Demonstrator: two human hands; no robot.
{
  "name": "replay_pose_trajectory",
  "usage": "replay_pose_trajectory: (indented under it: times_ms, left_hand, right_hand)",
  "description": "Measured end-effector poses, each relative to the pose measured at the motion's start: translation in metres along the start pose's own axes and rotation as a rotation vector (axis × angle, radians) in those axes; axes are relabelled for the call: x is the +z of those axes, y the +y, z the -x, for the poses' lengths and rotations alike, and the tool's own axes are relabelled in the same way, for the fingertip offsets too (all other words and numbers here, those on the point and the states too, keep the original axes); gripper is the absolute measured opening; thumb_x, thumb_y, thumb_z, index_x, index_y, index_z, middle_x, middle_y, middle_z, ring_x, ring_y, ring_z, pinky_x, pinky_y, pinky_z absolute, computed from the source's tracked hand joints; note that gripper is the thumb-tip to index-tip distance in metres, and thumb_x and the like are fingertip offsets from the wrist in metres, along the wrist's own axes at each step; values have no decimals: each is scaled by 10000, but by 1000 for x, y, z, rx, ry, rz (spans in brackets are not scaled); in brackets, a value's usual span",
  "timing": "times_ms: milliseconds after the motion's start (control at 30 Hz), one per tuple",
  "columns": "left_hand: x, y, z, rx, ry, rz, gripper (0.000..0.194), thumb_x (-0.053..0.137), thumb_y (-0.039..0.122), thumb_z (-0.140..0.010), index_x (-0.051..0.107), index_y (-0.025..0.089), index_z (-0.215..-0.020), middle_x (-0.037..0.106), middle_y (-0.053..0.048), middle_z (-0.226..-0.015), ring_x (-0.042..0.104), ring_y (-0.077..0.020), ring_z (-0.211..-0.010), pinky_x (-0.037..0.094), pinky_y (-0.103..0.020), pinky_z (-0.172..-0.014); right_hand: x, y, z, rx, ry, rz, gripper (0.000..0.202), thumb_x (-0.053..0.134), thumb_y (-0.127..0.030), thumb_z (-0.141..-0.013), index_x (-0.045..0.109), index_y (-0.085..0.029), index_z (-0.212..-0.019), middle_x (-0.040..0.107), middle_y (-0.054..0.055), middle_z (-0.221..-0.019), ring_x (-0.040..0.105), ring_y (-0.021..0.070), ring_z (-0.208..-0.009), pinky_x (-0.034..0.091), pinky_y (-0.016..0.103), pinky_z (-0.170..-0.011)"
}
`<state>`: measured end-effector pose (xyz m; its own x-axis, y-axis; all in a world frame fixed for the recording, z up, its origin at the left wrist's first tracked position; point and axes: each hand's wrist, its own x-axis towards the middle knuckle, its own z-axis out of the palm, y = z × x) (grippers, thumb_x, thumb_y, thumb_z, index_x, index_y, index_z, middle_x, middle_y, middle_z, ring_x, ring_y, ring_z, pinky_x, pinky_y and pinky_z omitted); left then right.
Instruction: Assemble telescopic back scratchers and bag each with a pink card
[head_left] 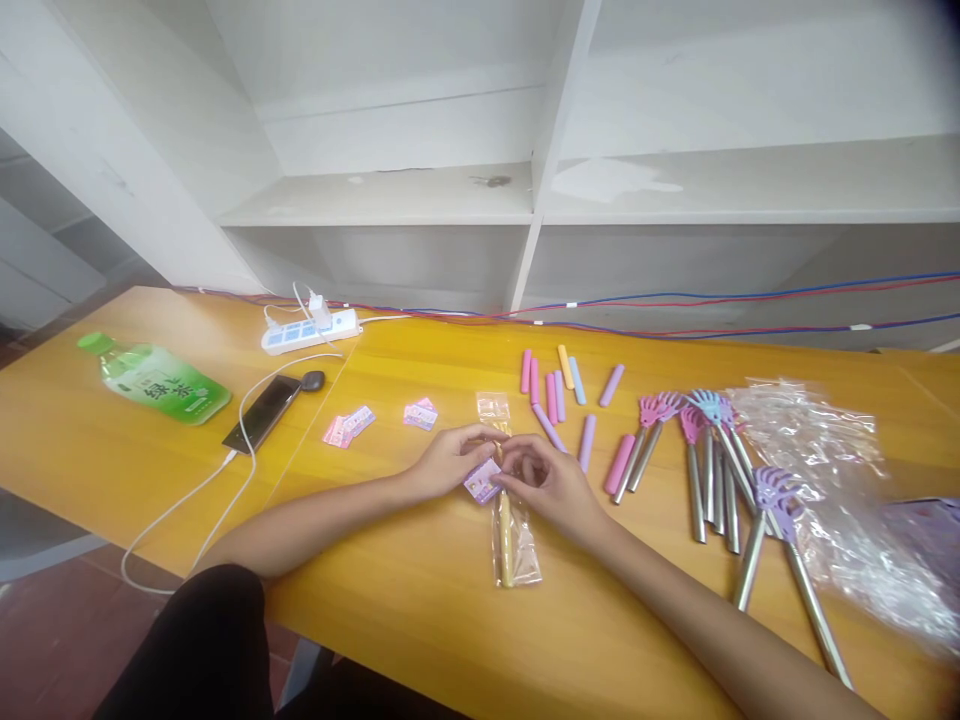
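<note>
Over the surface [375, 570], our right fingers [534, 450], nearly closed, pinch the purple card [480, 484] by its right edge. Our left fingers [474, 433] curl at its far edge; we cannot tell their hold.

Bag [526, 553] — glossy plastic film

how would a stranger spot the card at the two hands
On the wooden table before the white shelves, find the clear bag holding a golden stick. The purple card is at its left edge, where the left hand and right hand nearly meet; the other cards lie farther left, away from both hands.
</note>
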<state>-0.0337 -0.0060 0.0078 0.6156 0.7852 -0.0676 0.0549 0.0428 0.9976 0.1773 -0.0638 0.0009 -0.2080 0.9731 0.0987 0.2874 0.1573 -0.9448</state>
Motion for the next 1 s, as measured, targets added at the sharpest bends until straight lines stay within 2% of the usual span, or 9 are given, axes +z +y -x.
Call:
replay_pose_trajectory:
  times_ms: [133, 267, 367, 500, 600, 667, 733, 867, 1000]
  left_hand:
    - [-4, -3, -2, -35, -7, -15, 502, 613, 568, -984, 677, 156, -1263, 727, -72, -951, 678, -165, -791, 505, -270, -731]
    - [-7, -1, -4, 30, 66, 38, 583, 653, 567, -963, 586, 192, -1405, 656, 0, -822, 625, -131, -706, 463, -239, -684]
    - [-8, 3, -5, 53, 133, 70, 771, 697, 538, -947, 398, 240, -1592, 638, 35, -764, 622, -129, -707, 457, -237, -711]
    - [-11, 4, -7, 19, 106, 167, 1001, 714, 544, -933, 129, 237, -1686, 696, 24, -761, 663, -153, -687, 484, -273, -729]
    - [-12, 1, -9, -27, 86, 210, 929, 723, 561, -916, 268, 201, -1641, 701, 11, -756, 660, -156, -652, 498, -278, -695]
    - [-12, -1, -10, -60, 90, 223, 744, 741, 561, -897, 498, 175, -1484, 708, -12, -817, 665, -149, -692, 509, -269, -701]
    - [-11, -4, -11, -71, 102, 248, 569, 774, 545, -868, 634, 159, -1262, 717, -38, -918, 676, -144, -763, 522, -258, -730]
    - [-8, -6, -12, -80, 85, 283, 442, 815, 485, -834, 660, 166, -1097, 715, -44, -967, 678, -137, -754, 533, -254, -717]
    - [-6, -4, -12, -84, 102, 246, 387, 826, 399, -821, 688, 156, -1089, 735, -90, -1084, 708, -155, -830, 539, -256, -750]
  right_hand:
    - [-2, -5, -1, -25, -85, 62, 377, 717, -547, -942, 692, -225, -1137, 636, 16, -819, 488, 134, -644, 408, 279, -610]
    - [-5, -8, -1, -100, -137, -26, 319, 559, -493, -1052, 708, -244, -1185, 636, 56, -1000, 592, 173, -893, 493, 302, -798]
    - [-7, -6, -3, -122, -8, -76, 321, 527, -483, -1068, 713, -224, -1099, 612, 67, -1005, 595, 185, -937, 503, 314, -828]
    - [-6, 1, -6, -189, 157, -57, 266, 586, -447, -1043, 692, -207, -996, 582, 65, -946, 571, 175, -872, 500, 300, -747]
    - [-5, 4, -6, -264, 201, -60, 163, 615, -364, -1029, 662, -210, -1001, 568, 64, -958, 576, 164, -847, 515, 287, -694]
    - [-5, 3, -5, -335, 231, -1, 76, 630, -287, -1015, 652, -214, -1014, 572, 65, -985, 590, 159, -855, 535, 283, -692]
    - [-7, 2, -4, -434, 257, 126, 49, 641, -203, -994, 650, -218, -1039, 590, 69, -1016, 612, 162, -899, 555, 288, -731]
    - [-9, 4, -2, -656, 269, 440, 194, 623, -83, -968, 603, -209, -1114, 629, 71, -1043, 644, 165, -974, 562, 296, -816]
    - [-8, 11, -1, -719, 249, 557, 212, 641, -72, -952, 579, -203, -1106, 637, 72, -1037, 645, 161, -946, 546, 278, -775]
